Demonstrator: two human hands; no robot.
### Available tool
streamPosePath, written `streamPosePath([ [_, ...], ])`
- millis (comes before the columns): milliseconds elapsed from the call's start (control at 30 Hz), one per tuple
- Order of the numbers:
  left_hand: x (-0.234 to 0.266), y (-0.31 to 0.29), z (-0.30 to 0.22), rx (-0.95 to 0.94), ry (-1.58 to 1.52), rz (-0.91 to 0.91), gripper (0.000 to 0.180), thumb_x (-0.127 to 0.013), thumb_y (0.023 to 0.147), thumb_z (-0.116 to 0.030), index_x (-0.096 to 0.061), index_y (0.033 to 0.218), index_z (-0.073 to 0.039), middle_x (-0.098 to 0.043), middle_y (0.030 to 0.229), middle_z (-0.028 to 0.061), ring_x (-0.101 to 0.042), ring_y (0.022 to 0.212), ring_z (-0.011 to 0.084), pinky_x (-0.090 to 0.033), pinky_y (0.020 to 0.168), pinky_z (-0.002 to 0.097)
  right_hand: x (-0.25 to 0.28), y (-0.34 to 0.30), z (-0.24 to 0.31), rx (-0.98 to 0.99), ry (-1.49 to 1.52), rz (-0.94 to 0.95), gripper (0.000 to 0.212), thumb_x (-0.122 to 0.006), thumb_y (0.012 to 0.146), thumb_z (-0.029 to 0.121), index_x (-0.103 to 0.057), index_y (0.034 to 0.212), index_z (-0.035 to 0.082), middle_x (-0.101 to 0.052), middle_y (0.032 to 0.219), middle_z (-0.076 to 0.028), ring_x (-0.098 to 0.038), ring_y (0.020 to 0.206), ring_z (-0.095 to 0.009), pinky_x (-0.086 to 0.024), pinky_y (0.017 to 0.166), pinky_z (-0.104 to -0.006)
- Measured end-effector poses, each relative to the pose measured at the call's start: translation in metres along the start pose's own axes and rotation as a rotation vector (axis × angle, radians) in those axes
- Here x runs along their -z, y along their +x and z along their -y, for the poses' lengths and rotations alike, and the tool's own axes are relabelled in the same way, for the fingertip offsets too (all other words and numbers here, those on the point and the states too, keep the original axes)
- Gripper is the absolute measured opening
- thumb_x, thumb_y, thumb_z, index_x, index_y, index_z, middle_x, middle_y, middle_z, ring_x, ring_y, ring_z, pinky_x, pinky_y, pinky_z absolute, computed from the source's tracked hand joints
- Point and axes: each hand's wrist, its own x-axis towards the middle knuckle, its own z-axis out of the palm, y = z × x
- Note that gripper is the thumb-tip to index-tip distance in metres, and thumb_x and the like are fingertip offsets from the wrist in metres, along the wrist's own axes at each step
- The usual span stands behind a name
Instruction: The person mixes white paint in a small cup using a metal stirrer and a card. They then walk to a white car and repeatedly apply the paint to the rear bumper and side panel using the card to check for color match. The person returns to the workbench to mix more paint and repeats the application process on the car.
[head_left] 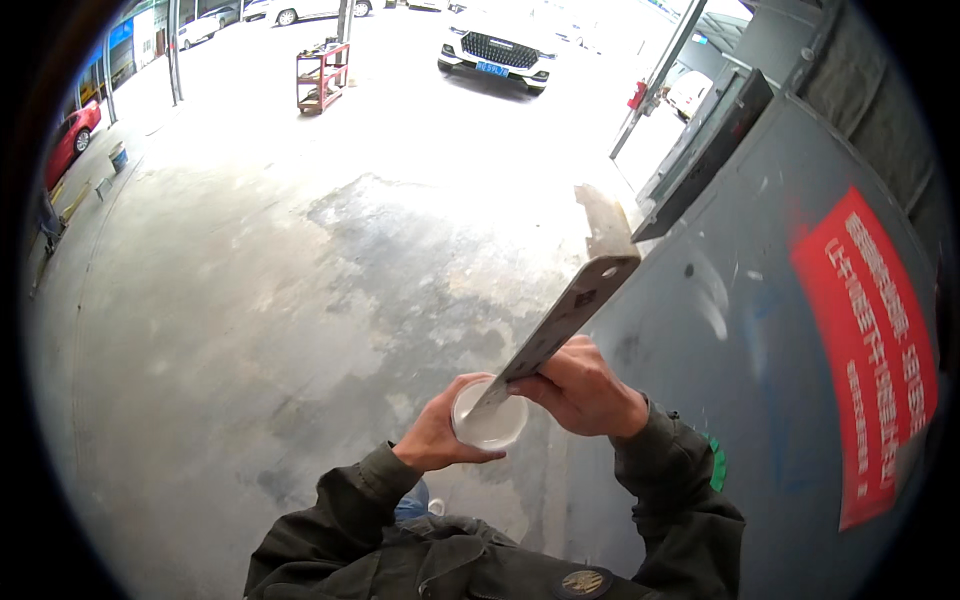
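Note:
My left hand (432, 428) wraps round a small whitish cup (497, 428), its thumb on the near side. Pale, milky stuff shows inside the cup. In my right hand (580, 388) is a long flat metal ruler-like stick (567, 318), gripped by its lower part between thumb and fingers. The stick slants up and to the right, with a round hole near its top end. Its lower end dips into the cup, and the tip is lost in the pale contents. Both hands are close together in front of my body.
A grey wall panel (690, 340) bearing a red sign (870, 360) stands close on my right. Stained concrete floor (230, 300) spreads ahead. Farther off are a red tool cart (322, 78), a white car (497, 50) and a red car (72, 140) at the left.

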Motion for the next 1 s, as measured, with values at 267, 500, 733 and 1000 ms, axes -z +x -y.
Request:
streamPosePath([
  [267,0.104,0.267,0.072,0.023,-0.098,0.197,0.081,-0.085,0.063,-0.019,-0.040,0.130,-0.006,-0.051,0.121,0.0083,-0.049,0.113,0.0184,-0.040,0.097,0.0344,0.086,0.103,-0.254,-0.136,-0.090,0.089,0.010,-0.062,0.084,0.009,-0.059,0.087,0.000,-0.061,0.072,-0.016,-0.060,0.063,-0.033,-0.046,0.056,-0.0372],
  [500,0.148,0.510,0.124,0.002,-0.172,0.037,0.076,-0.084,0.063,-0.013,-0.041,0.125,-0.004,-0.050,0.118,0.0081,-0.049,0.111,0.0169,-0.042,0.095,0.0312,0.160,0.154,-0.424,-0.512,-0.105,-0.284,0.012,-0.061,0.085,0.004,-0.063,0.095,-0.002,-0.062,0.072,-0.016,-0.061,0.059,-0.024,-0.046,0.054,-0.0319],
  [733,0.165,0.717,0.206,0.069,-0.243,0.078,0.076,-0.084,0.062,-0.012,-0.042,0.125,-0.003,-0.053,0.115,0.0072,-0.051,0.108,0.0152,-0.042,0.093,0.0304,0.239,0.215,-0.606,-0.559,-0.128,-0.614,0.007,-0.059,0.087,0.007,-0.058,0.086,0.000,-0.055,0.056,-0.006,-0.049,0.046,-0.011,-0.038,0.045,-0.0269],
  [1000,0.168,0.982,0.255,0.036,-0.115,0.089,0.079,-0.085,0.063,-0.015,-0.040,0.127,-0.003,-0.052,0.117,0.0073,-0.051,0.109,0.0151,-0.042,0.094,0.0303,0.359,0.249,-0.853,-0.432,-0.145,-0.563,0.011,-0.062,0.082,0.003,-0.056,0.091,-0.001,-0.059,0.064,-0.014,-0.058,0.052,-0.024,-0.043,0.051,-0.0311],
])
